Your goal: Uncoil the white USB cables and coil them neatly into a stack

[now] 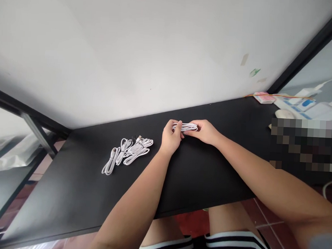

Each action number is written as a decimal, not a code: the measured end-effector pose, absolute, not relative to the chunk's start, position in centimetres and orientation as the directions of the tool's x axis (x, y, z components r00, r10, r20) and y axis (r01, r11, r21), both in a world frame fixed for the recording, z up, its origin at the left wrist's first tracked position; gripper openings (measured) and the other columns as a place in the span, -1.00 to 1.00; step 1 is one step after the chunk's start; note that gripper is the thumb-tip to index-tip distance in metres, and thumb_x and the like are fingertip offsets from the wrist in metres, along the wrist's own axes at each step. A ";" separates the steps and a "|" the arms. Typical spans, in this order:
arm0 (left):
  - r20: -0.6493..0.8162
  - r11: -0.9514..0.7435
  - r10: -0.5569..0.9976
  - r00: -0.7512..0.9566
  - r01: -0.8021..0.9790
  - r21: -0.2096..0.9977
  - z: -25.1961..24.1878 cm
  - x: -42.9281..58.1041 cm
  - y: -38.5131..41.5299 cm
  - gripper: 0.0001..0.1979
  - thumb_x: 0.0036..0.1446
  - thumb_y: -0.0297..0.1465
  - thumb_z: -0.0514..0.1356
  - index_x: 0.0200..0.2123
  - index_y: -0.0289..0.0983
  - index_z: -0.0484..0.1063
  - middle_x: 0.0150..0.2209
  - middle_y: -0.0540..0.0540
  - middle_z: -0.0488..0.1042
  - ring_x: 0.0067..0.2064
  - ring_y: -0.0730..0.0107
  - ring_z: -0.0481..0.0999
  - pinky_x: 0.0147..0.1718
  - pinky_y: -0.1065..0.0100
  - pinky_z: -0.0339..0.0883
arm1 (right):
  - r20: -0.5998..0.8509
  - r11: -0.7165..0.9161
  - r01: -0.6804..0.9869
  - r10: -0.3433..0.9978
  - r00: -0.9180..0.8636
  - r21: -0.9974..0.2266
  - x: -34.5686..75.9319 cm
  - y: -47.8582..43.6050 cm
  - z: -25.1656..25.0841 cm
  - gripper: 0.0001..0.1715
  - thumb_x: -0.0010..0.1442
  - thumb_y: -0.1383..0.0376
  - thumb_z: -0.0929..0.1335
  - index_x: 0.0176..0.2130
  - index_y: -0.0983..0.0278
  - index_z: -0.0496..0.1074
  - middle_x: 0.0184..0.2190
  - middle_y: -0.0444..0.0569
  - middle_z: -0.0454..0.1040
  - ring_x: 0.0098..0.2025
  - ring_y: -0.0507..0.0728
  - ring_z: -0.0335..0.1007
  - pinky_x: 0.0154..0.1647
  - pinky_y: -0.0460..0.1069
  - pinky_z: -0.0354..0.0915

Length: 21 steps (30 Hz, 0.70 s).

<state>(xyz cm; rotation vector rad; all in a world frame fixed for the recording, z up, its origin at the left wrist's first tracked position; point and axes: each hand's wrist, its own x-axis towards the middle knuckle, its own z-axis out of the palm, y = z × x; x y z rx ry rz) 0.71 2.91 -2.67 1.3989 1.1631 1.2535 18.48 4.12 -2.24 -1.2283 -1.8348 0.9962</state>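
Observation:
A white cable point(188, 127), folded into a flat oblong bundle, is held between my two hands over the black tabletop. My left hand point(171, 136) grips its left end, the thumb lying across the loops. At the right end, my right hand point(204, 131) pinches the bundle between thumb and fingers. To the left of my hands lies a group of similar coiled white cables point(136, 151), some with dark ties around the middle. One coil point(111, 161) rests at the group's left side.
The black table point(81, 194) meets a white wall point(130, 55) at the back. A pink-and-white box point(264, 97), a white rounded object point(285, 114) and white items with cords stand at the far right. Black metal frame bars point(22, 111) rise at both sides.

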 end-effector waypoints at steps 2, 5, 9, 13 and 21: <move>0.153 -0.153 0.988 0.013 0.071 0.986 -2.8 0.6 3.0 -0.72 0.30 -0.12 0.13 -0.30 -0.22 0.31 -0.64 0.09 0.36 -0.62 0.54 0.34 -0.58 0.49 0.22 | 0.122 0.248 0.426 0.946 -0.302 -0.870 18.7 4.2 -2.4 -0.65 0.06 0.04 0.50 -0.32 0.26 0.54 -0.46 -0.11 0.51 -0.44 0.07 0.35 -0.42 -0.04 0.22; 0.142 -0.141 0.990 -0.022 0.049 0.989 -3.0 0.3 3.3 -0.72 0.28 -0.12 0.15 -0.32 -0.21 0.29 -0.64 0.11 0.35 -0.65 0.56 0.30 -0.62 0.50 0.15 | 0.132 0.273 0.521 0.947 -0.292 -0.809 19.0 4.2 -2.1 -0.71 0.04 0.08 0.51 -0.35 0.24 0.54 -0.49 -0.13 0.49 -0.47 0.04 0.31 -0.42 -0.04 0.20; 0.144 -0.140 0.985 -0.096 0.055 0.989 -3.0 -0.6 3.5 -0.68 0.28 -0.10 0.13 -0.36 -0.21 0.28 -0.58 0.06 0.42 -0.69 0.56 0.26 -0.69 0.48 0.06 | 0.147 0.316 0.599 0.938 -0.315 -0.736 19.3 4.0 -1.8 -0.73 0.04 0.12 0.51 -0.27 0.22 0.59 -0.49 -0.13 0.50 -0.49 0.04 0.32 -0.41 -0.03 0.21; 0.126 -0.095 0.973 -0.193 0.164 0.982 -3.0 -1.3 3.4 -0.68 0.29 -0.11 0.11 -0.37 -0.22 0.31 -0.61 0.04 0.43 -0.70 0.52 0.28 -0.69 0.46 0.08 | 0.198 0.368 0.607 0.923 -0.330 -0.705 19.4 3.6 -1.9 -0.69 0.07 0.16 0.50 -0.16 0.19 0.61 -0.35 -0.07 0.56 -0.39 0.08 0.39 -0.36 -0.01 0.27; 0.170 -0.143 0.977 -0.133 0.192 0.971 -2.3 -0.7 2.3 -0.66 0.29 -0.09 0.13 -0.39 -0.21 0.30 -0.71 0.10 0.29 -0.67 0.52 0.29 -0.64 0.48 0.12 | 0.269 0.408 0.503 0.906 -0.327 -0.762 18.5 1.9 -1.6 -0.61 0.15 0.10 0.47 -0.03 0.14 0.54 -0.19 -0.05 0.59 -0.24 0.14 0.44 -0.25 0.01 0.32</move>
